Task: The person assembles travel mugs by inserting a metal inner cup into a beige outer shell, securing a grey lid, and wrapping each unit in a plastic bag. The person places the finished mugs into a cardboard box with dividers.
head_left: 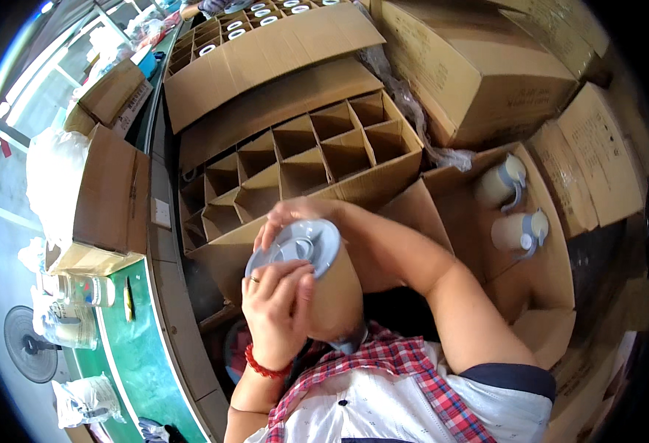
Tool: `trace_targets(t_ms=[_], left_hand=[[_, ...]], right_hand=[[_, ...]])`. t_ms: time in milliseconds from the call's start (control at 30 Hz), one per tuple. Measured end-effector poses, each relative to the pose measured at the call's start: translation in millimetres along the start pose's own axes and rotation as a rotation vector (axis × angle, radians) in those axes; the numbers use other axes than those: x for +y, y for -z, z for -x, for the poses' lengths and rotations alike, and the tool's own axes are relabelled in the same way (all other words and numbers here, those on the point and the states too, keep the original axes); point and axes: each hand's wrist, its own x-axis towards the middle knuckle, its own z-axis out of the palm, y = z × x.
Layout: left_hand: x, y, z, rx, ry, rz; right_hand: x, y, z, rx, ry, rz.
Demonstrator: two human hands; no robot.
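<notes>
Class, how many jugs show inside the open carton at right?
2: one jug toward the far end of the carton, the other jug just nearer the person. Others may be hidden by its walls.

Divided carton [387,177] beyond the held jug [340,295] — open box [558,273] right (two jugs [510,233] inside).

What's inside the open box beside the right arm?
The box holds a farther pale jug and a nearer pale jug; what lies directly beneath them is covered.
</notes>
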Motion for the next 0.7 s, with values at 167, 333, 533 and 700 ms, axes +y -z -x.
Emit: trace_targets(t_ms=[167, 333, 533, 700], left_hand=[[10, -15, -29, -0.103, -0.066, -0.098], [0, -40, -62, -0.160, -0.084, -0.057], [-24, -41, -71, -0.287, -0.162, 0.066], [-61, -24, -72, -0.395, -0.255, 0.267]], right_hand=[[4, 0, 11, -0.199, 0.014, -0.557], [18, 30, 19, -0.239, 0.173, -0.546], [15, 43, 36, -0.154, 0.270, -0.287], [17, 43, 40, -0.089, 0.184, -0.223]])
